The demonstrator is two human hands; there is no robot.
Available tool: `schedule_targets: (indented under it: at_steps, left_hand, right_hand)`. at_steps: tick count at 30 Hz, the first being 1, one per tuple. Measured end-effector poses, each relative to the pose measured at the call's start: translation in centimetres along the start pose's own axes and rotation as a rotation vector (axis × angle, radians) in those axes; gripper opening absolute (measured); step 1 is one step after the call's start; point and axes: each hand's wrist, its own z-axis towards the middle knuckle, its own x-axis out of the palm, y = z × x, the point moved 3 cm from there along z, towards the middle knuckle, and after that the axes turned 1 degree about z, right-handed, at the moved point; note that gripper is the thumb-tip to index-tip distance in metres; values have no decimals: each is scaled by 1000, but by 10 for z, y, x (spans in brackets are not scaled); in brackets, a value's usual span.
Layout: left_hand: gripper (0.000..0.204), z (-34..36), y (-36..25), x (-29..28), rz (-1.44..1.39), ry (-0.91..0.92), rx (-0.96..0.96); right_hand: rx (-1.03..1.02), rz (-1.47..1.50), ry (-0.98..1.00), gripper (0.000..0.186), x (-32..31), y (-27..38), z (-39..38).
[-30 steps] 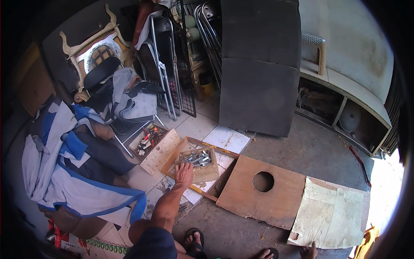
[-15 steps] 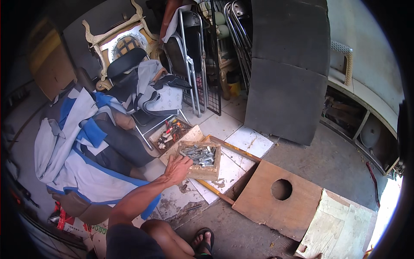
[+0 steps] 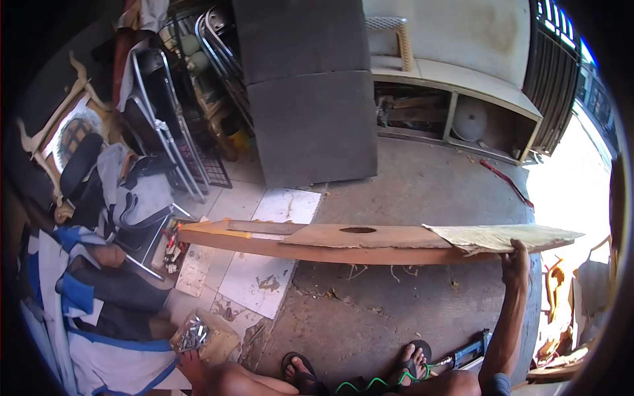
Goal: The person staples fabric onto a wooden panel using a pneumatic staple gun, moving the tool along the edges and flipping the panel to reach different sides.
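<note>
Right hand (image 3: 515, 259) clamped on the end of the wooden board (image 3: 343, 243) — now raised on edge off the concrete floor (image 3: 409, 191), where it lay flat a second ago; left hand (image 3: 189, 361), apparently closed, holds the small screw box (image 3: 201, 335)

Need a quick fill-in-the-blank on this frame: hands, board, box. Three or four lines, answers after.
1. The right hand grips the far end of a long wooden board, lifted off the ____.
2. The hole cut in the board is ____ in shape.
3. The left hand touches a small box filled with ____ hardware.
4. The person's feet wear ____.

Answers: floor; round; metal; sandals
</note>
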Motion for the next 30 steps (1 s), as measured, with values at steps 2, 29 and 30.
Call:
schedule_targets:
  at_steps: [2,29,30]
  left_hand:
    - [45,-5,23,1,61,79,-92]
    - [109,113,-519,-352,-374,-308,1286]
    - [107,117,-549,-347,-411,-191,1280]
  right_hand:
    - [140,-244,-81,36,59,7,-9]
    - [215,-531,-120,38,-22,-79,-33]
    - [320,-512,-167,36,-69,-105,-41]
